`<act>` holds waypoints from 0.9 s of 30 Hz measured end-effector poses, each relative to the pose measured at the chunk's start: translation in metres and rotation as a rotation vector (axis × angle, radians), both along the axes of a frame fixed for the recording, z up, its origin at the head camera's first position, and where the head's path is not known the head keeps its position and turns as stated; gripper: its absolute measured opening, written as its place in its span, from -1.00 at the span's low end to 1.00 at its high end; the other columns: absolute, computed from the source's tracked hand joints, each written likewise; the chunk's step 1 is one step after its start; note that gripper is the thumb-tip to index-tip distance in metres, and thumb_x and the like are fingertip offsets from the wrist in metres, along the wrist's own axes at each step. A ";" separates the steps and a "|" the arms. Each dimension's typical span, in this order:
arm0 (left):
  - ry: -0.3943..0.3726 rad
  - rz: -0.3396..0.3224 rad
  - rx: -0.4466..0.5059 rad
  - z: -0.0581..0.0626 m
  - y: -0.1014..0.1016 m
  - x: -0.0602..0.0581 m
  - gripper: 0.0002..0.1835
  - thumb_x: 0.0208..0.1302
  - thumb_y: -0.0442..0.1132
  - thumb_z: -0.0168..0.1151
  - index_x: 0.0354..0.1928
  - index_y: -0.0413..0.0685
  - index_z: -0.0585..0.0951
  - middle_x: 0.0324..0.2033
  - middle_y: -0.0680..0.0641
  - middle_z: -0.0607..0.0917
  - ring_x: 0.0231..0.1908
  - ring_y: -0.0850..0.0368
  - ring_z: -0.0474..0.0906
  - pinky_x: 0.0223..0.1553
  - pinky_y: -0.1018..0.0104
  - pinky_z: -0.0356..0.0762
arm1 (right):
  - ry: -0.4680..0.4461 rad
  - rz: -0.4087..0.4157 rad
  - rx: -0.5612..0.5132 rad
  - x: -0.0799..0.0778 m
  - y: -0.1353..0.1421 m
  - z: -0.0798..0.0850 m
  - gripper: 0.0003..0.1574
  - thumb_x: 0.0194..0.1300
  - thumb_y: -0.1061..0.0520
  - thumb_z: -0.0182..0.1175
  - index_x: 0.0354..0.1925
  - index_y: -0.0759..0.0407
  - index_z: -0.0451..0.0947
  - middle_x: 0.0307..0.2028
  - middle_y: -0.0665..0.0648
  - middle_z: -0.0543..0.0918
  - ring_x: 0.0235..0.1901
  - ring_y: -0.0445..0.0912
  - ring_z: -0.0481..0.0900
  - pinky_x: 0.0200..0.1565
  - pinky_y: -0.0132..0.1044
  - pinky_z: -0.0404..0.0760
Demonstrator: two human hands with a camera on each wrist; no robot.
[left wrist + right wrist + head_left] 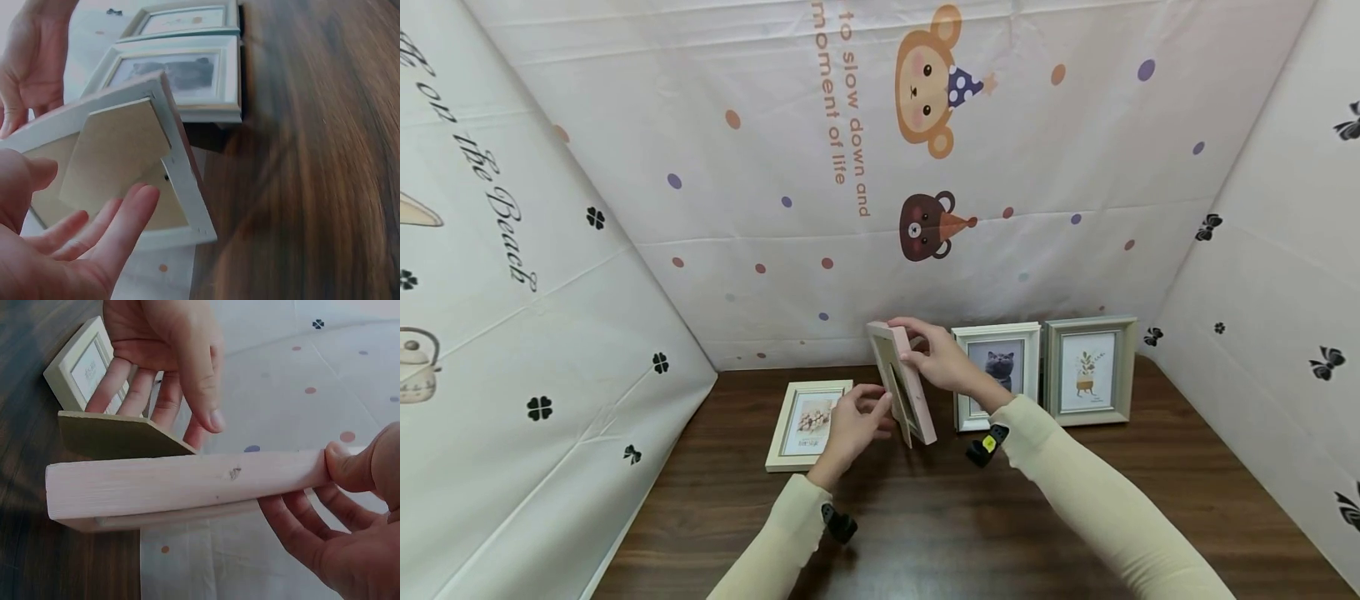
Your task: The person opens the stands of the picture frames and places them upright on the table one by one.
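Note:
A pale pink picture frame [921,402] is held tilted, its brown back turned toward the left. My right hand [946,360] grips its upper part, with the thumb on one face and the fingers on the other, as the right wrist view shows. The frame's stand [115,150] is a flat board angled out from the back. My left hand [852,427] is at this stand, and its fairly straight fingertips [134,400] appear to touch the board's outer face. The left thumb is apart from the board. The pink frame's picture side is hidden.
Left of the hands, a cream frame [781,448] with a flower picture leans back. To the right stand a white frame [1033,358] with a grey cat picture and a grey-beige frame [1122,375] with a plant picture. Printed cloth walls [760,317] surround the dark wooden table [910,533].

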State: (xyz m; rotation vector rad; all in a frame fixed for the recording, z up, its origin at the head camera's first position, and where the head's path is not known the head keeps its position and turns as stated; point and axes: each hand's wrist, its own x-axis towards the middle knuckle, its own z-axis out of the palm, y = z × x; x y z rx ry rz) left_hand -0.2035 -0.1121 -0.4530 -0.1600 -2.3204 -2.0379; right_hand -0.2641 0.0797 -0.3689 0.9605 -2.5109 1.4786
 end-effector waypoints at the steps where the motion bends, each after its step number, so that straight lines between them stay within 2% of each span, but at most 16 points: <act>1: -0.021 -0.010 0.002 0.001 0.001 0.000 -0.54 0.47 -0.11 0.29 0.21 -0.32 0.54 -0.18 -0.35 0.75 -0.28 -0.35 0.75 -0.34 0.03 0.76 | -0.014 0.015 -0.015 -0.001 0.001 0.000 -0.36 0.45 0.37 0.20 0.42 0.09 0.42 0.18 0.31 0.60 -0.06 0.15 0.70 -0.19 -0.03 0.73; 2: -0.039 -0.016 0.007 -0.003 0.001 -0.003 -0.50 0.46 -0.06 0.31 0.22 -0.30 0.54 -0.18 -0.33 0.76 -0.25 -0.36 0.75 -0.35 0.08 0.76 | -0.029 0.026 -0.028 -0.001 0.003 -0.001 -0.37 0.46 0.37 0.19 0.42 0.07 0.42 0.19 0.30 0.59 -0.05 0.15 0.70 -0.19 -0.03 0.73; 5: -0.093 -0.029 0.011 -0.002 0.004 -0.003 -0.42 0.41 0.02 0.35 0.24 -0.29 0.52 -0.19 -0.25 0.77 -0.22 -0.33 0.76 -0.35 0.11 0.76 | -0.063 0.048 -0.059 -0.003 0.006 -0.002 -0.38 0.46 0.37 0.18 0.41 0.05 0.43 0.23 0.27 0.56 -0.03 0.14 0.70 -0.19 -0.03 0.73; 8: -0.132 -0.041 0.029 -0.001 0.006 -0.003 -0.36 0.38 0.01 0.39 0.27 -0.32 0.48 -0.17 -0.29 0.76 -0.23 -0.31 0.76 -0.35 0.10 0.76 | -0.059 0.062 -0.068 -0.004 0.009 -0.003 -0.38 0.46 0.37 0.18 0.41 0.07 0.43 0.24 0.27 0.56 -0.02 0.15 0.69 -0.17 -0.02 0.72; 14: -0.168 -0.069 0.044 -0.003 0.010 -0.004 -0.33 0.36 -0.05 0.41 0.32 -0.35 0.44 -0.12 -0.40 0.73 -0.25 -0.28 0.77 -0.33 0.03 0.76 | -0.053 0.087 -0.073 -0.007 0.013 -0.006 -0.39 0.47 0.37 0.17 0.41 0.08 0.43 0.20 0.27 0.58 -0.04 0.15 0.69 -0.18 0.04 0.71; 20: -0.181 -0.074 0.039 -0.003 0.013 -0.004 -0.35 0.40 -0.09 0.37 0.34 -0.36 0.42 -0.13 -0.38 0.73 -0.26 -0.27 0.77 -0.32 -0.02 0.75 | -0.066 0.117 -0.090 -0.009 0.015 -0.008 -0.38 0.47 0.37 0.17 0.43 0.14 0.40 0.20 0.31 0.57 -0.07 0.20 0.68 -0.16 0.25 0.67; 23: -0.181 -0.072 0.036 -0.003 0.014 -0.005 -0.37 0.41 -0.10 0.37 0.33 -0.35 0.43 -0.14 -0.37 0.73 -0.23 -0.34 0.75 -0.32 -0.03 0.75 | -0.062 0.117 -0.086 -0.009 0.015 -0.009 -0.37 0.47 0.37 0.17 0.44 0.14 0.40 0.23 0.32 0.56 -0.04 0.21 0.68 -0.15 0.21 0.68; 27: -0.184 -0.067 0.034 -0.003 0.015 -0.004 -0.38 0.39 -0.09 0.38 0.32 -0.33 0.44 -0.14 -0.37 0.73 -0.19 -0.39 0.73 -0.34 -0.01 0.75 | -0.062 0.105 -0.066 -0.008 0.015 -0.009 -0.37 0.48 0.35 0.17 0.44 0.11 0.40 0.26 0.29 0.55 -0.02 0.17 0.69 -0.16 0.03 0.71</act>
